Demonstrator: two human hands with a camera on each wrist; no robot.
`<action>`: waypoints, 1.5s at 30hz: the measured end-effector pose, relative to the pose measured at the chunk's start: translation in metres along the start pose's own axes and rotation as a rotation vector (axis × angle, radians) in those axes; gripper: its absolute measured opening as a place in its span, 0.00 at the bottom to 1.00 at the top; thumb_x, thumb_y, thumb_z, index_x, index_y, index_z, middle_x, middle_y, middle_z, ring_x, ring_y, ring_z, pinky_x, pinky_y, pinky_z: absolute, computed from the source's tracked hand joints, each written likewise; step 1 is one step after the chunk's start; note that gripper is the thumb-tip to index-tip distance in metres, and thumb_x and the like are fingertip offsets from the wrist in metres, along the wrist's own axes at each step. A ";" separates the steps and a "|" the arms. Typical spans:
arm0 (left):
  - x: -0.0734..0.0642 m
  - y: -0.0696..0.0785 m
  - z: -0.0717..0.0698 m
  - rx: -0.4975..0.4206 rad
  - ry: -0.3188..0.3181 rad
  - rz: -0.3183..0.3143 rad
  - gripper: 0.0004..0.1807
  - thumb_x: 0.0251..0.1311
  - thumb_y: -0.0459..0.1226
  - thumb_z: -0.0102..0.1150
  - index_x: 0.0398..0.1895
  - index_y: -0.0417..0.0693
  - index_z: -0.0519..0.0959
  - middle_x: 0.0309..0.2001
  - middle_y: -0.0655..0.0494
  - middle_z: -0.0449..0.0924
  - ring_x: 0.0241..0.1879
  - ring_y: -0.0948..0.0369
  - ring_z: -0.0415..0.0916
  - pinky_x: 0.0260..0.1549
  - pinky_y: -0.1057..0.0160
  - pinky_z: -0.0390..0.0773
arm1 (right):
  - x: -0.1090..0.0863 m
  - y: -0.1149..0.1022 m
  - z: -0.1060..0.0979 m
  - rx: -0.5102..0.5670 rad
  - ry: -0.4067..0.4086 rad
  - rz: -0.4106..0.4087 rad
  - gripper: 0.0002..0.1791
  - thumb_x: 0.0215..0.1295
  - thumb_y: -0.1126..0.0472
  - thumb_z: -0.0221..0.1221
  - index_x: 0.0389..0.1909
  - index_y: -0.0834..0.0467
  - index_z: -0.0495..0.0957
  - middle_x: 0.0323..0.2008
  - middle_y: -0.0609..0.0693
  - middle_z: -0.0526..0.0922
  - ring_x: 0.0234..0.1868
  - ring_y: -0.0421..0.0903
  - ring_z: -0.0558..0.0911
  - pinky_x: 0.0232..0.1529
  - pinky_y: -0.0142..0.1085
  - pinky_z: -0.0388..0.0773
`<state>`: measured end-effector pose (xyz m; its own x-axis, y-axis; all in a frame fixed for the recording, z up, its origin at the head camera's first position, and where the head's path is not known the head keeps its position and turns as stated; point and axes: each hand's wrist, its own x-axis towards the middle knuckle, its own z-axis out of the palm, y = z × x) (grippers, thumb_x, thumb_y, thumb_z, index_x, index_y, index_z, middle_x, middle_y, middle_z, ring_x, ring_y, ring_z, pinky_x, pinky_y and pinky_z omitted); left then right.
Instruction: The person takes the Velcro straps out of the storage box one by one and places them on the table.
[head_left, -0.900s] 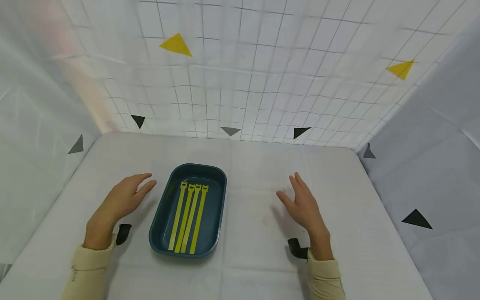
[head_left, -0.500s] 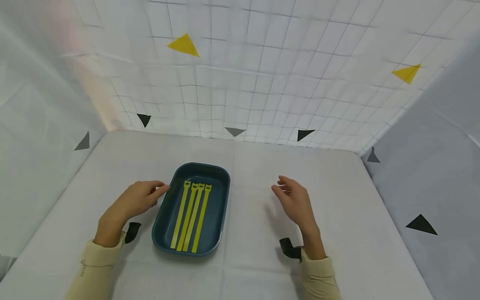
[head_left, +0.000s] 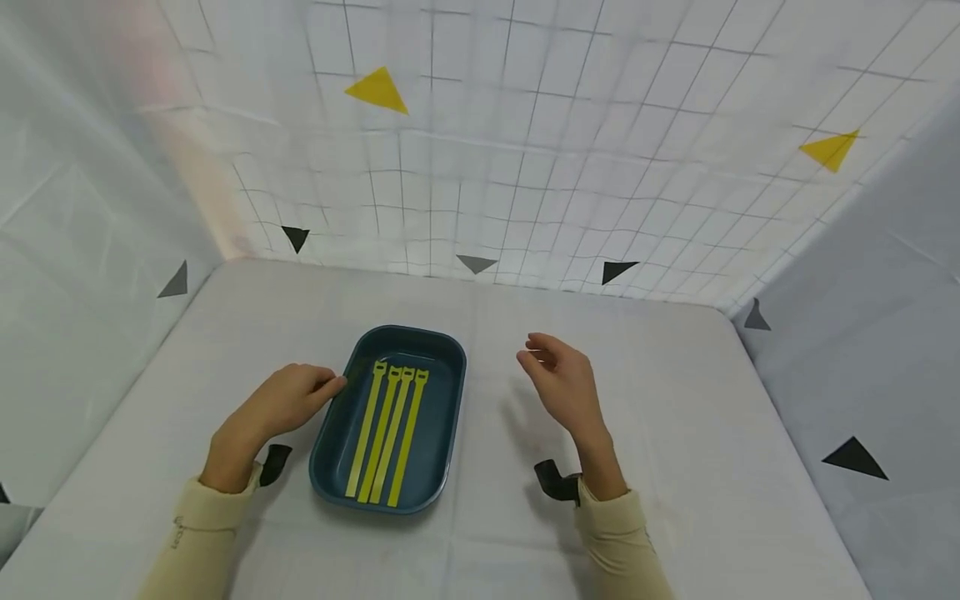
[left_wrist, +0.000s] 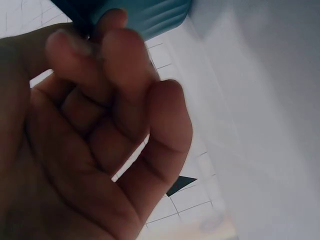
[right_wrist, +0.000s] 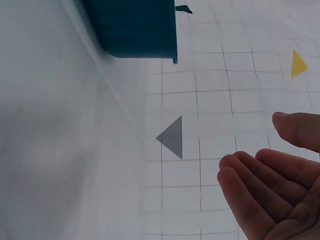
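A dark blue-green tray [head_left: 450, 442] sits left of the table's middle. Inside it several yellow cable straps [head_left: 384, 433] with slotted heads lie side by side, their heads toward the back. My left hand [head_left: 281, 400] pinches the tray's left rim between thumb and curled fingers; the left wrist view shows the fingertips [left_wrist: 122, 47] up against the tray wall [left_wrist: 155, 17]. To the right of the tray my right hand [head_left: 562, 383] hovers with nothing in it, fingers loosely bent. In the right wrist view the tray [right_wrist: 135, 30] stands apart from that hand [right_wrist: 280, 190].
The white table [head_left: 697, 433] runs back to a gridded white sheet [head_left: 495, 150] marked with triangles. Plain sheets hang along the left side [head_left: 67, 250] and the right side [head_left: 862, 333]. A black wrist mount [head_left: 555, 483] juts out beside the right sleeve.
My left hand has moved right to the tray's rim and its fingers have closed there. The right hand has come left toward the tray, its fingers bending. The straps lie as before.
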<state>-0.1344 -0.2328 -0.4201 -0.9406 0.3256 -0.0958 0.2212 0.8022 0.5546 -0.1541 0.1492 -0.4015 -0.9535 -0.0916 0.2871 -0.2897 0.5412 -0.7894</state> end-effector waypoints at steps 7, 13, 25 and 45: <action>0.001 0.003 -0.001 0.000 0.001 0.012 0.18 0.74 0.40 0.49 0.22 0.47 0.75 0.17 0.59 0.62 0.19 0.61 0.62 0.22 0.61 0.64 | 0.008 -0.011 0.013 -0.046 -0.053 -0.043 0.17 0.67 0.61 0.63 0.54 0.64 0.80 0.48 0.57 0.84 0.46 0.50 0.84 0.47 0.46 0.80; 0.001 0.004 -0.002 0.010 0.001 0.013 0.18 0.74 0.41 0.49 0.24 0.47 0.77 0.18 0.59 0.64 0.21 0.61 0.63 0.23 0.61 0.64 | 0.020 -0.027 0.024 -0.033 -0.092 -0.079 0.18 0.68 0.61 0.62 0.55 0.64 0.79 0.49 0.57 0.84 0.45 0.50 0.85 0.46 0.45 0.81; 0.002 0.007 -0.001 0.010 -0.013 0.000 0.18 0.74 0.40 0.48 0.22 0.48 0.75 0.17 0.58 0.64 0.19 0.61 0.63 0.22 0.61 0.65 | 0.027 -0.052 0.052 0.036 -0.140 -0.143 0.19 0.68 0.61 0.61 0.57 0.65 0.78 0.52 0.57 0.82 0.47 0.49 0.84 0.47 0.39 0.80; 0.000 0.012 -0.001 0.019 -0.023 -0.021 0.19 0.75 0.41 0.48 0.22 0.46 0.74 0.18 0.57 0.64 0.20 0.60 0.63 0.22 0.60 0.64 | 0.031 -0.067 0.091 -0.180 -0.286 -0.062 0.18 0.69 0.59 0.60 0.56 0.64 0.79 0.47 0.58 0.84 0.45 0.50 0.84 0.46 0.45 0.79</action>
<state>-0.1318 -0.2241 -0.4128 -0.9391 0.3197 -0.1263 0.2065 0.8185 0.5361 -0.1722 0.0337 -0.3886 -0.9267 -0.3458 0.1473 -0.3525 0.6636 -0.6598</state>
